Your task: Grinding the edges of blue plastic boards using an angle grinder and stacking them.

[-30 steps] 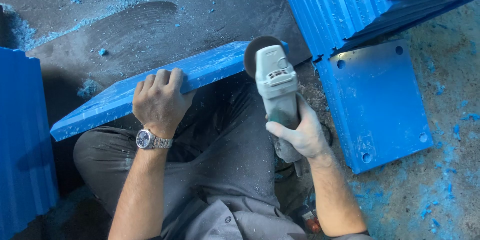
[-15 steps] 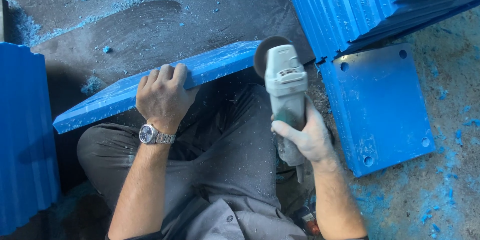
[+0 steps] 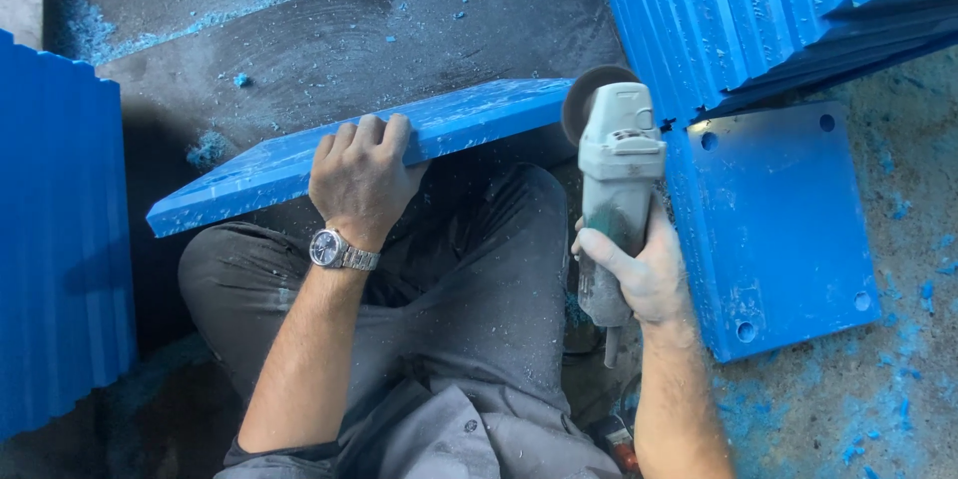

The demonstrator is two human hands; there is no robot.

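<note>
Nearest, grey trousers (image 3: 479, 339) cover the seated person's lap. The right hand (image 3: 644, 274) is clamped round the body of a grey angle grinder (image 3: 614, 200), whose long axis runs away from the person, its disc (image 3: 589, 100) at the far end touching the right end of a blue plastic board (image 3: 379, 145). The left hand (image 3: 361, 180), a wristwatch (image 3: 334, 249) on its wrist, is closed over the board's near edge. The board's long axis slants from lower left to upper right. A flat blue plate (image 3: 788, 230) with corner holes lies to the right. Stacked blue sheets (image 3: 758, 10) stand beyond on the dusty floor (image 3: 299, 20), strewn with blue shavings.
</note>
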